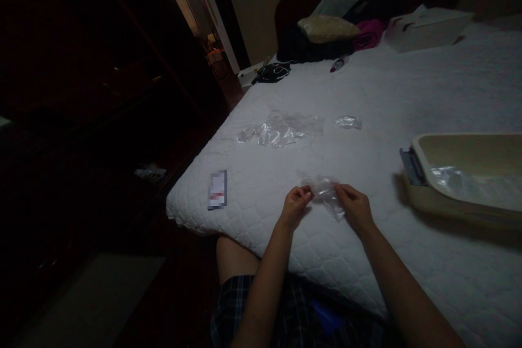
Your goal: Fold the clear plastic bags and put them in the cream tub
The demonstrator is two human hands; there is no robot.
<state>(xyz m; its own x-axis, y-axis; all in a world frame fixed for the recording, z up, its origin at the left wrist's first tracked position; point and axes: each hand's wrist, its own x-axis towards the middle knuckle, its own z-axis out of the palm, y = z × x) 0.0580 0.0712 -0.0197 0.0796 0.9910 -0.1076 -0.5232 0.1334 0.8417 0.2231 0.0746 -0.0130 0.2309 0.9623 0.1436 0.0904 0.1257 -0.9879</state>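
Dim bedroom, one big white quilted bed (pixel 408 98) taking up most of the view, so details are a bit murky. Both hands are working at the near edge of the mattress. Left hand (pixel 294 207) and right hand (pixel 354 207) each have their grip pinched shut on opposite ends of a small clear plastic bag (pixel 327 194), thumb against fingers as far as I can tell. The bag hangs stretched between them, just above the quilt, long axis running roughly left to right with a corner drooping toward the right hand. It sits dead centre between the two, so neither hand is really nearer; they share it evenly.

Going outward: a small blurred card or packet (pixel 217 189) lies flat on the bed well to the left of the left hand. To the right, apart from the right hand, there's a beige tray (pixel 420 196) with more clear plastic (pixel 468 182) lying in it. Further up the bed, a loose pile of clear bags (pixel 281 129) and one smaller crumpled piece (pixel 348 122) beside it. Way at the far end there are pillows and clothes (pixel 330 32) heaped up and a white box (pixel 426 30).
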